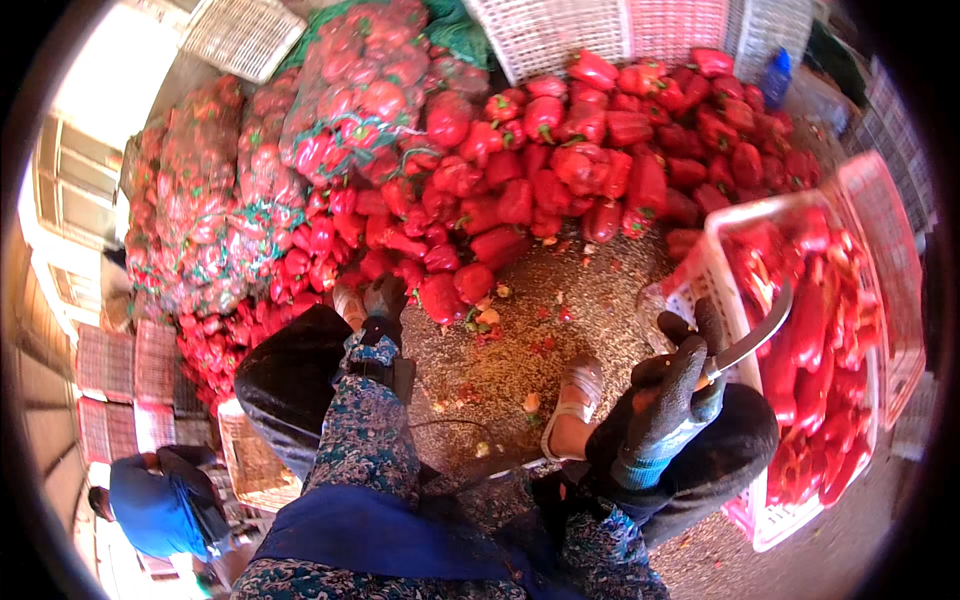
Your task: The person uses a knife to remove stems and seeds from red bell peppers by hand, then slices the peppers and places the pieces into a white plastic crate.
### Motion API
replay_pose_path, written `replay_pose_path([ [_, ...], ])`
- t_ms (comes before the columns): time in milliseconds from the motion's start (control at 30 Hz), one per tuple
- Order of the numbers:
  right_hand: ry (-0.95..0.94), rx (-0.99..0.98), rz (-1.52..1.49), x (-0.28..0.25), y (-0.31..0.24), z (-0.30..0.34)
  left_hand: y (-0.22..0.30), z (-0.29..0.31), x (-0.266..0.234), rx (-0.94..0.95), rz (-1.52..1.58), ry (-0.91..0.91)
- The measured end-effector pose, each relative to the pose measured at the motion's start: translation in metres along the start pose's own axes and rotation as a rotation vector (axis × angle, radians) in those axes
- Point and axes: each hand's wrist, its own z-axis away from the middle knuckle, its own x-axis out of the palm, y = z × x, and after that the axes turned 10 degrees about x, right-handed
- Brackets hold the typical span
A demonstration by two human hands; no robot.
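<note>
Left hand [384, 299], dark-gloved: well to the left of the pink-and-white crate [775, 522], at the near edge of the pepper pile [560, 185]. Its fingers are partly lost against the glove's shadow and the peppers; cannot tell whether they are spread, narrow or holding anything. Pose: forearm in a floral sleeve [365, 425], stretched forward from the body, hand pointing away toward the pile.

Pile of whole red peppers: beyond the crate and spread to its left. Loose pepper [441, 297] just beside the left hand, at the pile's crate-side edge. Floor [455, 375] left of the crate: strewn with seeds and scraps.

Right hand [680, 385], gloved: just left of the crate, closed around the handle of a curved knife [757, 343]. Pose: raised over the right knee, blade slanting up and out over the crate's contents. Cut red peppers [812, 370] inside the crate.

Judged step: between cuts, selecting a pepper. Next move probably calls for a secure left grip, blade clear of those fingers.
</note>
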Motion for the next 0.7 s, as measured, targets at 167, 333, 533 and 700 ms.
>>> replay_pose_path([
  [167,-0.26,0.238,0.28,0.013,0.058,-0.009,-0.048,-0.008,-0.146,-0.429,0.514,-0.399],
  [333,-0.493,0.38,0.662,0.002,0.175,-0.024,-0.089,0.032,0.056,0.163,-1.124,-0.071],
  [533,-0.669,0.907,0.584,0.093,0.242,-0.008,-0.137,0.038,0.028,0.307,-0.675,0.038],
  [700,-0.829,1.026,0.651,0.123,0.348,-0.044,-0.168,0.046,0.016,0.285,-0.897,-0.056],
])
